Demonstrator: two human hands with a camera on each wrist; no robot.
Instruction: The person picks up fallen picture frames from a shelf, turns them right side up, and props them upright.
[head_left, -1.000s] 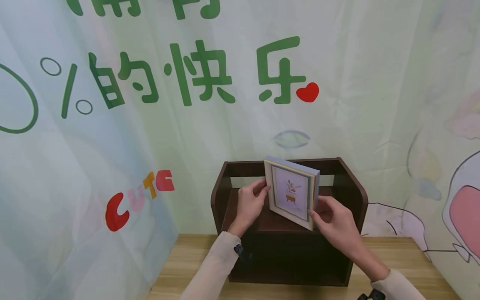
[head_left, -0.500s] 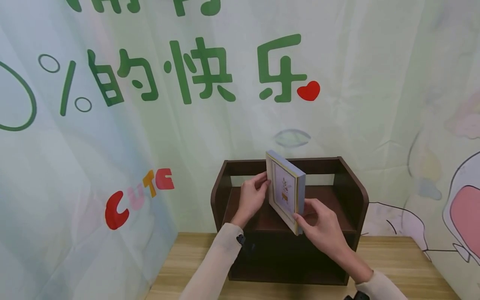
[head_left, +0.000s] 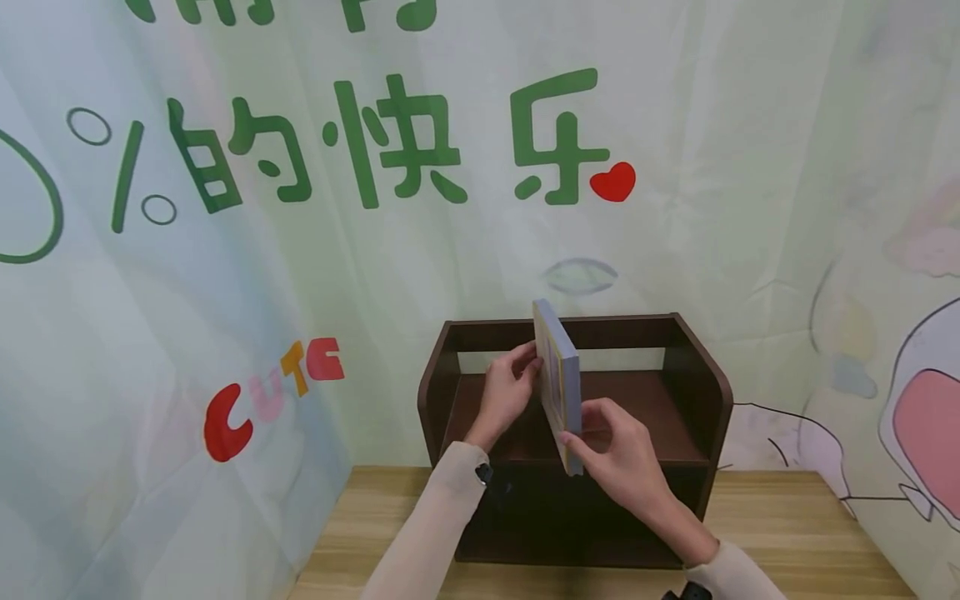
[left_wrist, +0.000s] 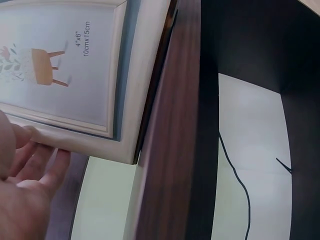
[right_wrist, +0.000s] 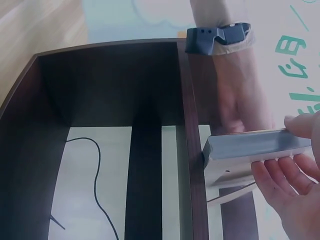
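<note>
A picture frame [head_left: 567, 392] with a cream and blue-grey border stands upright at the upper board of the dark brown shelf [head_left: 652, 425], almost edge-on in the head view. My left hand [head_left: 504, 396] pinches its far left edge. On the nearer edge, my right hand [head_left: 621, 450] grips with the thumb on the front and fingers behind. The left wrist view shows the plant-stool picture [left_wrist: 42, 65] inside the frame and print reading 4"x6". In the right wrist view, the frame's grey side and a strut [right_wrist: 232, 194] on its back are visible.
The shelf has raised side panels [head_left: 705, 392] and a back rail [head_left: 615, 332], with a dark lower compartment [head_left: 585, 508] beneath. It stands on a wood-grain table [head_left: 795, 525] before a printed curtain [head_left: 420, 267].
The frame has swung from facing forward to nearly edge-on, its near edge moving left with my right hand. My left hand has stayed nearly in place at the far edge.
</note>
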